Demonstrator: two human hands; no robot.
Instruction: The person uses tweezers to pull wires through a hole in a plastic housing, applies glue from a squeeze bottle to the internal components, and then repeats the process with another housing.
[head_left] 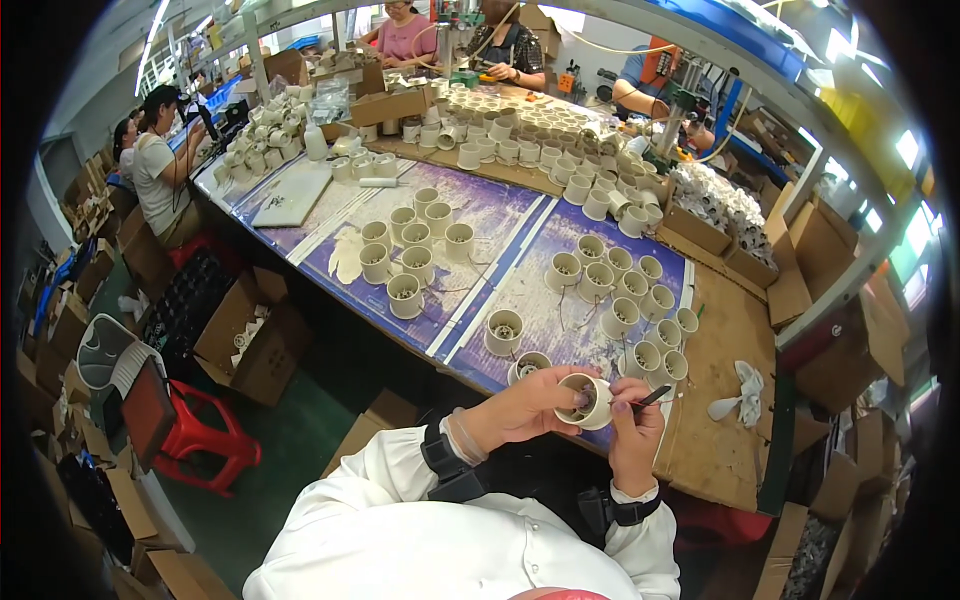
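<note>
Just past the table's near edge, my left hand (535, 405) grips a cream, cylindrical cup (601, 412) with its thumb inside the rim. The cup is tilted so its mouth faces me, and some dark parts show inside. My right hand (636, 432) is closed at the cup's right side, its fingers pinching a thin black piece (655, 396). A bit of red, perhaps wire, shows beside that piece; its exact kind is too small to tell. Two similar cups stand just beyond my left hand, the nearer one (530, 364) partly hidden by it.
Groups of cream cups with thin wires stand on the purple-topped table (490, 215). Many more are massed at the back. A white board (292, 197) lies at the left, a crumpled white cloth (748, 393) at the right. Co-workers sit across the table. A red stool (205, 440) stands left.
</note>
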